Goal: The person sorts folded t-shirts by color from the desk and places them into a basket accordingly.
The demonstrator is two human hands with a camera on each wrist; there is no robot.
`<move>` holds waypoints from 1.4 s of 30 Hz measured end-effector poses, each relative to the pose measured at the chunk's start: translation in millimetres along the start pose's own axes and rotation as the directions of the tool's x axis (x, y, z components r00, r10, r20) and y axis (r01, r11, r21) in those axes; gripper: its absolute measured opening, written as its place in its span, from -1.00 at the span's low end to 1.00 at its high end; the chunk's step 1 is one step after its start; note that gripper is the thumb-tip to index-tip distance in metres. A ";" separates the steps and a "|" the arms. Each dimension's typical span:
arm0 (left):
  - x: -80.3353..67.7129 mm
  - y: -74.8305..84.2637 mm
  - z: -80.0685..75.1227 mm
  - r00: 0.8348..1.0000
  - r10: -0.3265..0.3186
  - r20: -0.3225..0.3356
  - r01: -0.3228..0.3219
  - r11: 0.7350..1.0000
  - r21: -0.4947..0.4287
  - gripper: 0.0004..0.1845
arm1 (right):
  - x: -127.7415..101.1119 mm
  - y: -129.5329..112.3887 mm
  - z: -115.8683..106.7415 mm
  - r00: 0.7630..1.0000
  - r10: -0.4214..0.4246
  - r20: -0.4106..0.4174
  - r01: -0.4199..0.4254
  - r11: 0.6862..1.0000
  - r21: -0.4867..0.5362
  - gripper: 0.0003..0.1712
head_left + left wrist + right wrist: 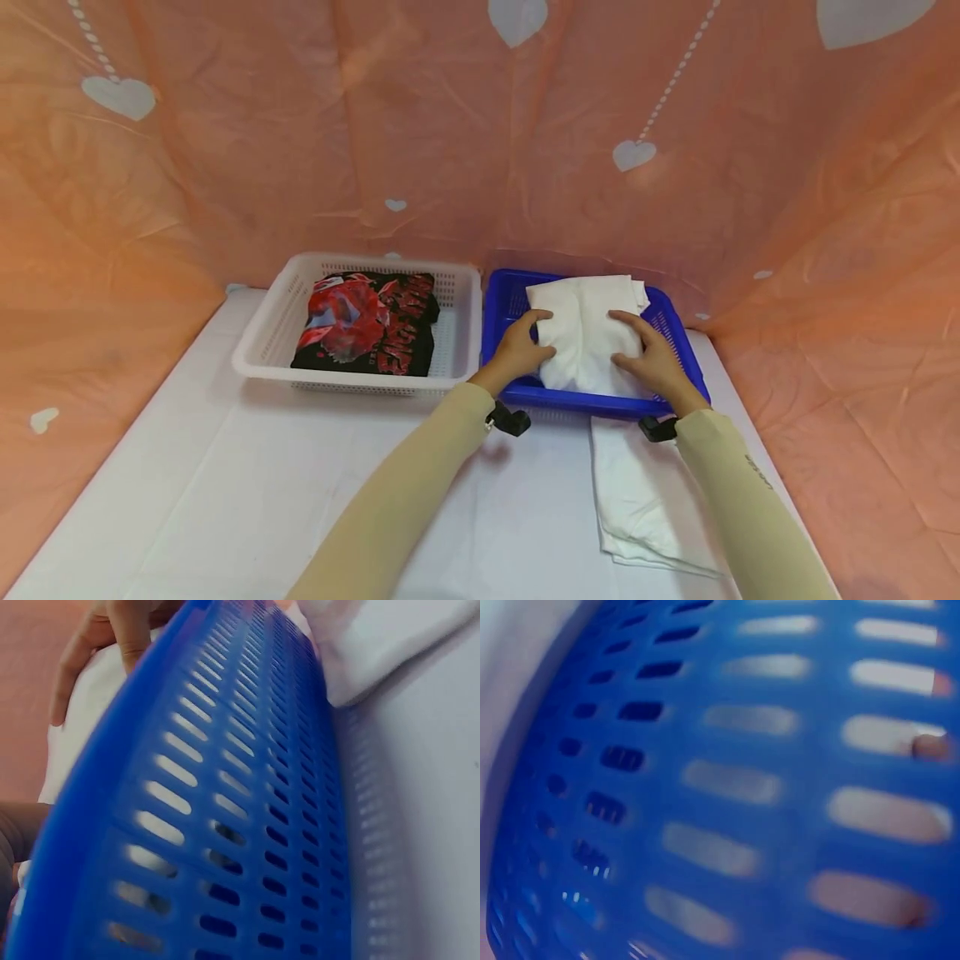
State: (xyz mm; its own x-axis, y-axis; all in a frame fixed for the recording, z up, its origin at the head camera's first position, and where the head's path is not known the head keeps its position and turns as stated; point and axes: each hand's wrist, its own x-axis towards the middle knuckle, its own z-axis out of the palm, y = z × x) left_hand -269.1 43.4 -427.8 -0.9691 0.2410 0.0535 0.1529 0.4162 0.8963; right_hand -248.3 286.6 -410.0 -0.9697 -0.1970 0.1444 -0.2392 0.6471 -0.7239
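Observation:
A folded white cloth garment (588, 333) lies in the blue plastic basket (517, 287), slightly bunched along its middle. My left hand (521, 346) rests on its left side, thumb and forefinger spread apart on the fabric. On the opposite side my right hand (648, 354) touches the cloth with spread fingers. Both wrists pass over the basket's front rim. The left wrist view shows fingers (71, 679) on the white cloth behind the slotted basket wall (247, 772). Through the slots of the blue wall (802, 772) in the right wrist view, fingertips and white fabric show.
A white basket (247, 354) stands left of the blue one, holding a folded black garment (408, 333) with a red print. Another folded white garment (645, 500) lies on the white table (262, 492) in front, partly under my right forearm. Orange curtains (450, 125) with hearts surround the table.

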 end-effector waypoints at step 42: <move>11.0 1.9 11.1 0.956 -0.284 0.070 0.244 0.906 0.346 -0.46 | 10.3 24.0 16.2 0.974 0.180 0.135 -0.163 0.978 -0.129 -0.38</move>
State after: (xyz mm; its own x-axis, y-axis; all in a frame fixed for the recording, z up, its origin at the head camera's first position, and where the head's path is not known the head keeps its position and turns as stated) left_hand -277.3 56.6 -430.4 -0.9566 0.1733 -0.2342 -0.0309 0.7389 0.6731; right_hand -263.2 288.2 -436.8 -0.9813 -0.1750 -0.0805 -0.0827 0.7599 -0.6447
